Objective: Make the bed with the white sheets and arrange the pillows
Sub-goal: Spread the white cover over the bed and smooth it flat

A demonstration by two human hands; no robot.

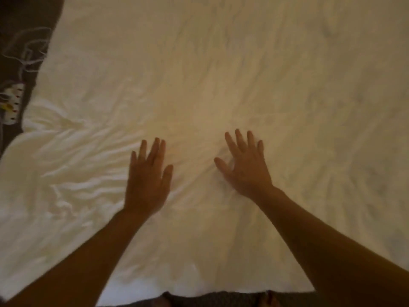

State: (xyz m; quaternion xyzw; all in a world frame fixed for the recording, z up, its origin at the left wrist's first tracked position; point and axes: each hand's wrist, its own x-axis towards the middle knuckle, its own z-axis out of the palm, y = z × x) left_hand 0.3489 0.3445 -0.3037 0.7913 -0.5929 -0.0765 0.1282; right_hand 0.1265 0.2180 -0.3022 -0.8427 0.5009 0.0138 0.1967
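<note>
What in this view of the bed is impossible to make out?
1. Pillows: none show in the head view; the white sheet runs past the top and right edges.
2. Sheet beneath the left hand and right hand: covered by the flat palms and straight fingers.
3. White item with cables at the left edge: blurred and cut off.

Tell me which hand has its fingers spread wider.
The right hand: its fingers fan apart on the sheet; the left hand has them close together.
</note>
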